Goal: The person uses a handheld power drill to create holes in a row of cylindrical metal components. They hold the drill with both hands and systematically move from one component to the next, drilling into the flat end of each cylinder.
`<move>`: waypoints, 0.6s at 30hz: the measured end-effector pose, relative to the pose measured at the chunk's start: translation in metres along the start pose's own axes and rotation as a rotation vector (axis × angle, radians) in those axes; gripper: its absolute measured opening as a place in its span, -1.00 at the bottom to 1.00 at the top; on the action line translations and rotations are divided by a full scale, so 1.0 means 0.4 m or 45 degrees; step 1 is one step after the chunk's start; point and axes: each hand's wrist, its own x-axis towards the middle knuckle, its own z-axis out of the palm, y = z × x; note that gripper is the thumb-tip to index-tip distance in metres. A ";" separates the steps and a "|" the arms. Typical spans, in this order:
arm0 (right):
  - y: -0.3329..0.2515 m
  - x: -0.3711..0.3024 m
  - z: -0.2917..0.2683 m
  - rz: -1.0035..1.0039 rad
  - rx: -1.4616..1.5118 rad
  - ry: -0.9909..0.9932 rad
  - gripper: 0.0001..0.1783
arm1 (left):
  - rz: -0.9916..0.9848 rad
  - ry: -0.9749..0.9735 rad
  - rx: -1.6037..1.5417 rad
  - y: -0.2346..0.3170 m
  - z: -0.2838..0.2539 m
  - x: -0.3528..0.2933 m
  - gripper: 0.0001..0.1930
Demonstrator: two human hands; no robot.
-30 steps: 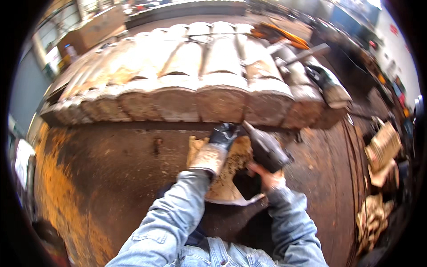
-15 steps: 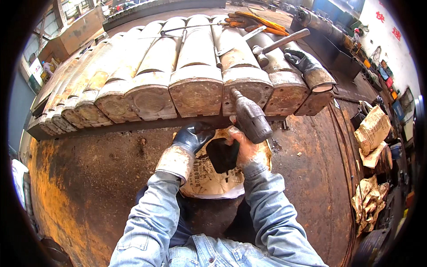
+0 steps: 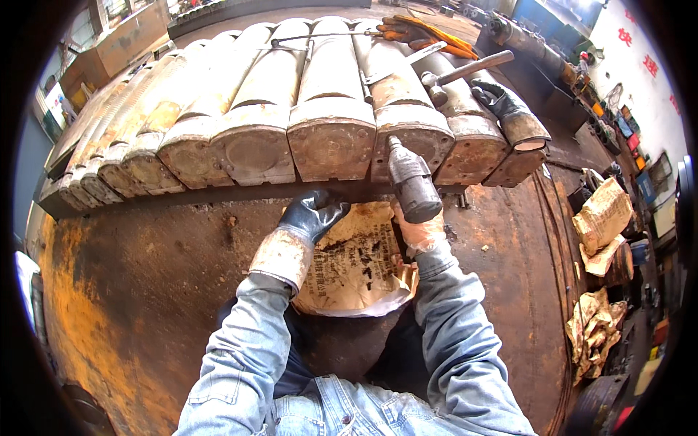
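Observation:
My right hand [image 3: 422,231] is wrapped round the handle of a dark, grimy impact wrench [image 3: 416,190]. Its nose meets or nearly meets the upper left part of a rusty end plate [image 3: 429,149] on one of the ribbed cylinders in the row. In a black-coated glove with a pale cuff, my left hand [image 3: 309,218] is closed just below the dark beam [image 3: 247,195] under the row. Whatever its fingers may hold is hidden. Below and between my hands lies a stained paper sack [image 3: 349,272] with dark smears on it.
On top of the row rest a hammer [image 3: 465,70], a spare black glove [image 3: 512,115], orange gloves [image 3: 429,35] and a thin rod [image 3: 327,34]. Crumpled paper sacks [image 3: 598,330] lie at the right, beside tools along the wall. Rust covers the floor plate [image 3: 509,312].
The impact wrench has swung more upright and its black base has turned away behind my right hand, uncovering more of the sack. My left hand has shifted slightly up and stays closed.

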 end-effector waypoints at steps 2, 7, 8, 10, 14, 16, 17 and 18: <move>-0.006 -0.012 -0.032 0.133 -0.144 -0.058 -0.53 | -0.009 -0.047 -0.009 0.047 0.014 -0.010 -0.68; 0.126 -0.018 -0.007 0.379 0.197 -0.118 -0.38 | 0.010 0.084 0.007 0.028 0.017 -0.008 -0.68; 0.066 -0.019 0.016 0.237 0.039 -0.117 -0.37 | -0.001 0.072 0.034 0.058 0.014 -0.021 -0.68; 0.062 -0.022 0.024 0.005 -0.373 -0.020 -0.56 | 0.014 -0.005 -0.033 0.069 0.027 -0.021 -0.69; 0.073 0.001 0.064 0.182 0.199 0.095 -0.64 | 0.029 -0.024 -0.215 0.077 0.021 -0.044 -0.71; 0.126 0.045 0.093 0.535 0.990 0.241 -0.62 | -0.052 -0.001 -0.309 0.079 0.016 -0.050 -0.70; 0.159 0.062 0.107 0.697 1.203 0.266 -0.62 | -0.038 0.010 -0.229 0.081 0.006 -0.051 -0.70; 0.187 0.080 0.114 0.859 1.410 0.328 -0.61 | -0.029 0.010 -0.158 0.082 0.005 -0.055 -0.69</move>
